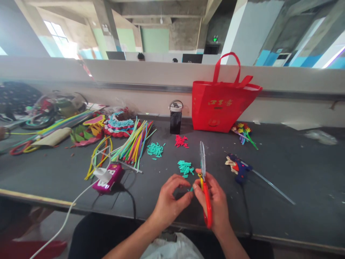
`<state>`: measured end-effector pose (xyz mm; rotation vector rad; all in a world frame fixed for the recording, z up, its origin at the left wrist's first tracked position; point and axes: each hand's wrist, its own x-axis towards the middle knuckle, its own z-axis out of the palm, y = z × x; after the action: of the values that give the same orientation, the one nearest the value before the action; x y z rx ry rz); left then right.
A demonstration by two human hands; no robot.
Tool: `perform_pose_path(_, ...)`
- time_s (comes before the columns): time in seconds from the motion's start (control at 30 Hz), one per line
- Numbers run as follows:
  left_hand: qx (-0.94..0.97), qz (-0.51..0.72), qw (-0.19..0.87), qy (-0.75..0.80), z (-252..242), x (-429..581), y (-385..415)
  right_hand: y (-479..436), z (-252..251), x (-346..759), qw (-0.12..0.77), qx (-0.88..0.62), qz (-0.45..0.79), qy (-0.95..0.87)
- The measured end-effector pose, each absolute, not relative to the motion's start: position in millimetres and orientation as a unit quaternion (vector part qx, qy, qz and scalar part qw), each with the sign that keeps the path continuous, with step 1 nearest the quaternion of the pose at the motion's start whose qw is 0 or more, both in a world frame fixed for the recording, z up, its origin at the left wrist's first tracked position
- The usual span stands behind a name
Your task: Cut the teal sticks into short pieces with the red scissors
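My right hand (215, 201) is closed around red-handled scissors (204, 180), whose blades point up and away from me. My left hand (169, 201) pinches a small teal piece (191, 189) between thumb and fingers, right beside the scissors' pivot. Both hands hover over the near edge of the dark table (283, 187). Just beyond them lies a pile of short teal cut pieces (185, 168). Farther off are another teal pile (155, 149) and a red pile (181, 141).
A bundle of coloured pipe cleaners (133, 144) lies to the left, near a purple device (107, 180) with cables. A blue glue gun (239, 168) sits right. At the back stand a red bag (219, 104), a dark bottle (175, 118) and craft flowers (244, 133).
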<state>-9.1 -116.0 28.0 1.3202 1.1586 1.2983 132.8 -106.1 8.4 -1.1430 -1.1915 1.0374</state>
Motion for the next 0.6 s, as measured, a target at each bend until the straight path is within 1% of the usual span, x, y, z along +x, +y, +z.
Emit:
perform_pose_path(0.03, 0.565, 0.525, 0.424, 0.475, 29.4, -9.9, -115.3, -106.0, 8.9, 132.5, 0.557, -0.486, 0.439, -0.51)
perform_pose_path(0.1, 0.593, 0.514, 0.388, 0.483, 30.6, -10.8, -113.6, -105.9, 10.5, 131.1, 0.552, -0.485, 0.44, -0.516)
perform_pose_path(0.2, 0.594, 0.504, 0.381, 0.498, 29.0, -10.5, -111.3, -106.2, 12.0, 128.2, 0.549, -0.482, 0.439, -0.523)
perform_pose_path(0.27, 0.566, 0.512, 0.406, 0.502, 27.2, -10.5, -110.5, -107.3, 10.8, 127.1, 0.543, -0.483, 0.431, -0.536)
perform_pose_path(0.33, 0.506, 0.532, 0.465, 0.494, 26.1, -11.5, -110.5, -109.9, 6.3, 127.1, 0.528, -0.489, 0.409, -0.561)
perform_pose_path(0.43, 0.383, 0.575, 0.557, 0.46, 26.5, -13.6, -111.7, -117.0, -5.8, 128.5, 0.498, -0.511, 0.33, -0.618)
perform_pose_path(0.5, 0.335, 0.6, 0.58, 0.437, 27.8, -14.2, -113.0, -122.9, -15.1, 129.0, 0.483, -0.516, 0.261, -0.657)
perform_pose_path(0.6, 0.321, 0.615, 0.589, 0.414, 29.5, -12.8, -115.2, -130.2, -25.4, 127.9, 0.471, -0.495, 0.211, -0.699)
